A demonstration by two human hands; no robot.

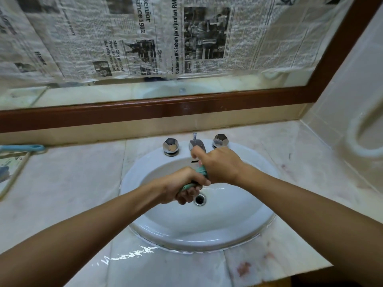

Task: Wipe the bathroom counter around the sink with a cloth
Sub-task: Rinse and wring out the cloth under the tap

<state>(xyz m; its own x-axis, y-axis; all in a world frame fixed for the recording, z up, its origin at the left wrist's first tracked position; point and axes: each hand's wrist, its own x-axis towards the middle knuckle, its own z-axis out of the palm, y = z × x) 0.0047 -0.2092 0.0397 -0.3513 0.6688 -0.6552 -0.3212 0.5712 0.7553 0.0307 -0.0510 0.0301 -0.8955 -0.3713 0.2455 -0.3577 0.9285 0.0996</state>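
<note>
Pale marble counter [72,183], white sink [207,235] inset, wet front edge

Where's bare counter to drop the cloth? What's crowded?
Free: counter left of the sink, up to the blue-handled item; counter right of it, up to the tiled wall. Front strip: bare but wet. Crowded: over the sink, left hand and right hand grip the green cloth below the spout.

- We face a mirror [124,94] set in a dark brown wooden frame [165,110].
- Newspaper sheets [145,38] cover most of its glass, and only a low band of it reflects.
- A beige strip [145,129] runs under the frame.
- On our right, a pale tiled wall [342,90] carries a blurred white ring [352,141].
</note>
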